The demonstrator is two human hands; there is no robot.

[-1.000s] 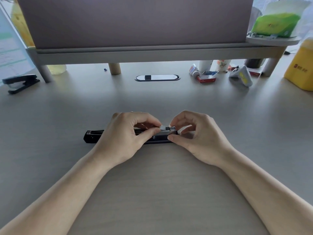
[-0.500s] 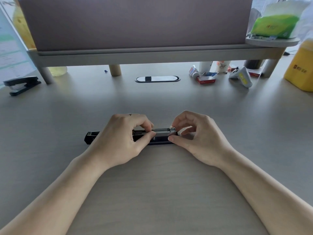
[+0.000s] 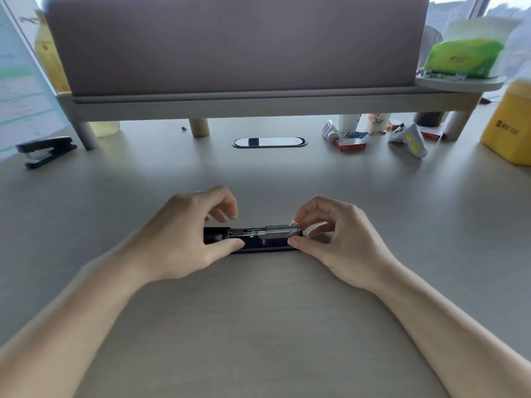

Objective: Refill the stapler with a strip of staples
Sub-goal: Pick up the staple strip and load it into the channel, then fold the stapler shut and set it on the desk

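Note:
A black stapler (image 3: 253, 239) lies opened flat on the desk, long axis left to right, its metal staple channel facing up. A silver strip of staples (image 3: 280, 228) sits in the right end of the channel. My right hand (image 3: 342, 239) pinches the stapler's right end between thumb and forefinger. My left hand (image 3: 184, 239) rests over the left half, thumb against the front side, fingers lifted and curled above the channel. The stapler's left end is hidden under that hand.
A second black stapler (image 3: 46, 150) lies at the far left. A red staple box (image 3: 350, 145), small tubes and a white-yellow gadget (image 3: 411, 139) sit at the back right, beside a yellow container (image 3: 508, 130). A monitor riser (image 3: 258, 101) spans the back.
My left hand has slid left along the stapler and lifted its fingers, uncovering the metal channel and the staple strip. My right hand stays on the right end.

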